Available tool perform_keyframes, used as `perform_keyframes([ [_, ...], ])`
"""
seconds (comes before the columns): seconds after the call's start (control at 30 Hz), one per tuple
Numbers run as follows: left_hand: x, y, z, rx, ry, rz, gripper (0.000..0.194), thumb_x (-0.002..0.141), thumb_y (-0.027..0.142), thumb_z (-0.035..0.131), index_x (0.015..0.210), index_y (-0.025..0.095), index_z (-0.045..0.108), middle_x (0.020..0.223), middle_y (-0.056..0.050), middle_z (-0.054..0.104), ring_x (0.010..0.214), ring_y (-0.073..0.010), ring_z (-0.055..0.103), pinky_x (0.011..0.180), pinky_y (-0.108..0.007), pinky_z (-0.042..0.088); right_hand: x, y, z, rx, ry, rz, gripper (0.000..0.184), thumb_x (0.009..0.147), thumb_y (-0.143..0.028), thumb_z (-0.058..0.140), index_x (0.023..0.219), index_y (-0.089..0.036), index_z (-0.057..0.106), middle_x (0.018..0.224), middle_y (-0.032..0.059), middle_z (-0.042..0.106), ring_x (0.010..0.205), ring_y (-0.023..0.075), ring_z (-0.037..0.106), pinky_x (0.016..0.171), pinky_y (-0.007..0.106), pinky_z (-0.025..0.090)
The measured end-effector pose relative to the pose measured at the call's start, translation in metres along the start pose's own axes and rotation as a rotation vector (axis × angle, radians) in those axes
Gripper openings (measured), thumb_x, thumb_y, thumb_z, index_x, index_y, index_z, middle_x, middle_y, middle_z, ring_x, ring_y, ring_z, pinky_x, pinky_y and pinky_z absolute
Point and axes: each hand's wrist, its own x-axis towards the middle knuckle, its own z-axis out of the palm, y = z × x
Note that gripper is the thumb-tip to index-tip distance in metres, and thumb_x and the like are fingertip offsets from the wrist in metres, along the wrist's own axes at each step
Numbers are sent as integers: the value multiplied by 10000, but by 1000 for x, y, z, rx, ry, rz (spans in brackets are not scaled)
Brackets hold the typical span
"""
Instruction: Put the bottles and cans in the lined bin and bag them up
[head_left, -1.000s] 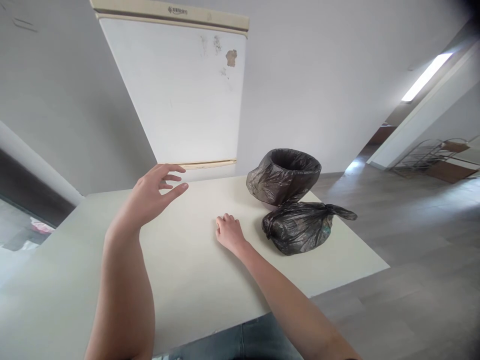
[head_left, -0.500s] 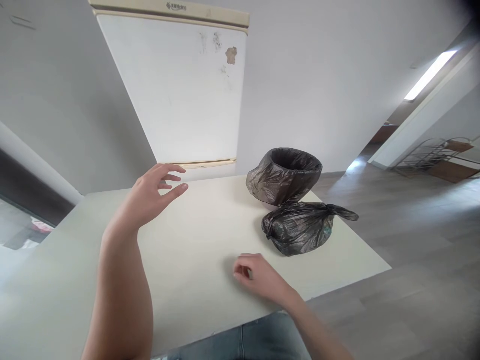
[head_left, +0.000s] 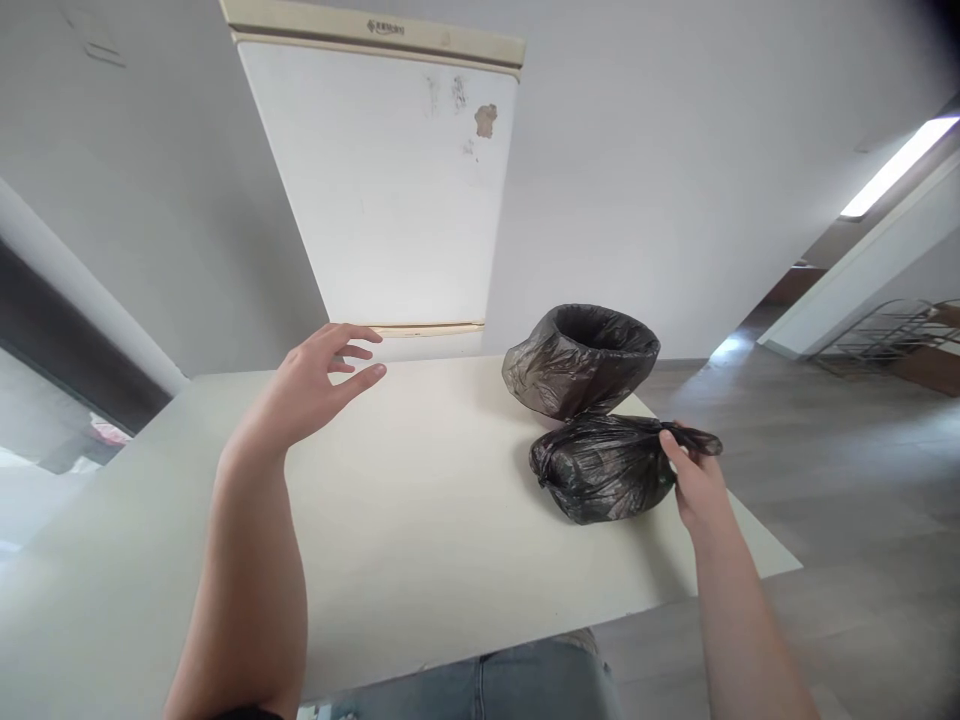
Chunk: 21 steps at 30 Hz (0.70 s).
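On my feed from the head camera, a white refrigerator [head_left: 382,190] with cream trim and a dark logo stands beyond a pale, flat-topped table [head_left: 405,540]. Near its upper right corner I see an irregular brown patch [head_left: 486,121] and dark smudges. A plain grey wall [head_left: 630,180] rises behind. To the right, I see a grey plank-patterned floor [head_left: 840,500], a thin metal-framed rack [head_left: 855,335] with brown panels, and a long bright strip of light [head_left: 900,165]. At far left, I make out a blurred pink object [head_left: 109,431].
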Motion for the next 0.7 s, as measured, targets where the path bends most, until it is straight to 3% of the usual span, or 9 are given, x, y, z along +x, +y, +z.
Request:
perform_keyframes([
  [0.13,-1,-1,-2,-1,-9,10,371,940,541,666,1254,344,683,1340,-43,681,1112,-254,715,1035,-435,574,-20,10,16,51,13,151,604,612,-589,901,1024,-171,759,1018,97,745,1022,284,682,992,478,518],
  [0.27,-2,-4,-4,14,2,37,385,934,562,666,1250,343,687,1345,-46,685,1091,-261,722,1016,-440,582,-57,5,23,52,-65,113,436,722,-559,851,940,-189,776,1011,80,755,1031,266,670,1021,453,484],
  [0.37,-2,-4,-4,13,6,58,402,927,579,669,1246,334,691,1309,-56,706,1081,-271,724,997,-437,585,-84,-13,39,-3,-150,34,378,807,-560,792,931,-203,771,994,74,758,1009,261,672,1005,438,487],
  [0.47,0,-4,1,-2,-24,77,396,928,577,672,1235,327,692,1269,-52,723,1079,-266,725,992,-423,579,-105,-41,72,-62,-279,-58,343,876,-545,737,939,-208,767,1021,85,763,1013,273,683,989,432,500],
  [0.57,5,-10,10,-10,-97,98,405,931,582,661,1239,321,691,1278,-48,724,1087,-263,723,959,-399,581,-121,-72,120,-53,-452,-122,326,907,-533,703,913,-212,762,971,81,762,983,280,688,975,430,511],
  [0.7,12,-27,21,75,-359,188,422,937,574,644,1285,342,695,1333,-23,716,1183,-264,689,950,-354,556,-133,-101,185,76,-769,-186,305,924,-521,695,857,-226,736,911,62,749,927,273,683,925,403,517],
])
